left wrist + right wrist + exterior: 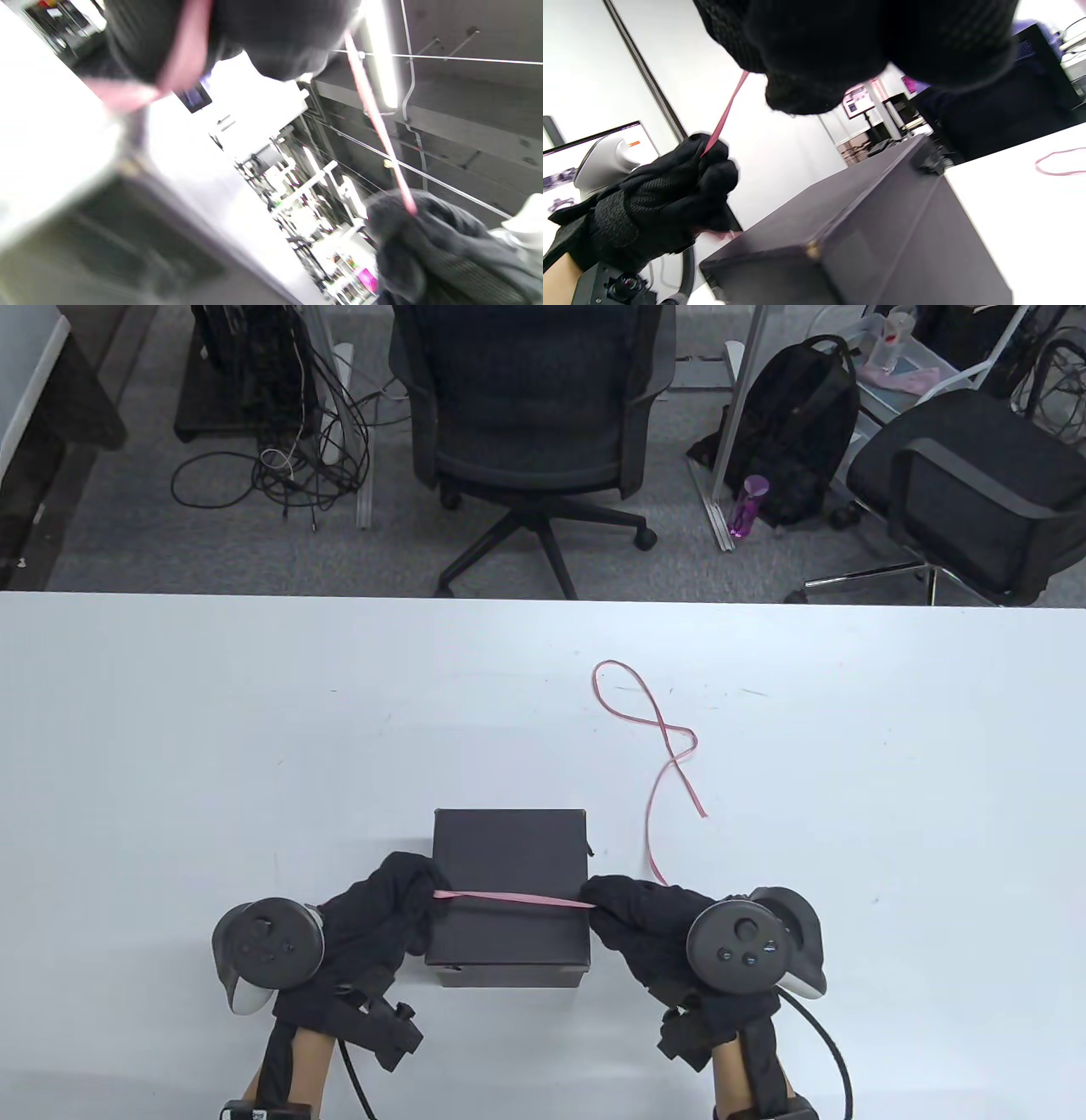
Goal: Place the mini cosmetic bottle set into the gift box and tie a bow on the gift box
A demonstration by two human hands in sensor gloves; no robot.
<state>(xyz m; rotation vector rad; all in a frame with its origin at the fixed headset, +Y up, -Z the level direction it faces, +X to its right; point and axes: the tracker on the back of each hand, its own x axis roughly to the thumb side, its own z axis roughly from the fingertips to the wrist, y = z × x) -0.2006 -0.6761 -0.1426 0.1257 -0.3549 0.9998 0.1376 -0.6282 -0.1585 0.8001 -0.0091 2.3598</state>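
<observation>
Beyond the white table [254, 712]: grey carpet [254, 551], a black office chair [530, 398], a second chair [976, 492] at right, a black backpack [802, 424], tangled cables [288, 449]. Overhead, seemingly a strip light [379, 51], blurred.

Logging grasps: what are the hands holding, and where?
Both pinch the pink ribbon: left hand at the box's left edge, right hand at its right edge.
</observation>
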